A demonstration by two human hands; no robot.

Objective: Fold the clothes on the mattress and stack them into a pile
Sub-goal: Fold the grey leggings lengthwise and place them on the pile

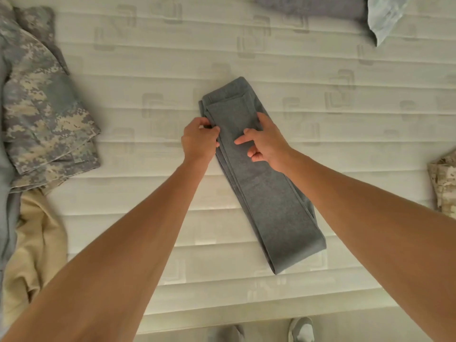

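A grey garment [269,201], folded into a long narrow strip, lies diagonally on the white quilted mattress [148,77]. My left hand [199,141] grips the strip's left edge near its far end, fingers curled round the layers. My right hand [266,141] sits on the strip's right side, thumb and forefinger stretched over the top of the fabric, the other fingers curled at the right edge. Whether those fingers hold the cloth is unclear.
A camouflage garment [47,114] lies at the left over a beige cloth [37,245]. A grey garment [313,6] and a pale blue one [385,16] lie at the far right. Another camouflage piece [444,183] pokes in at the right edge. Two feet stand below the mattress edge.
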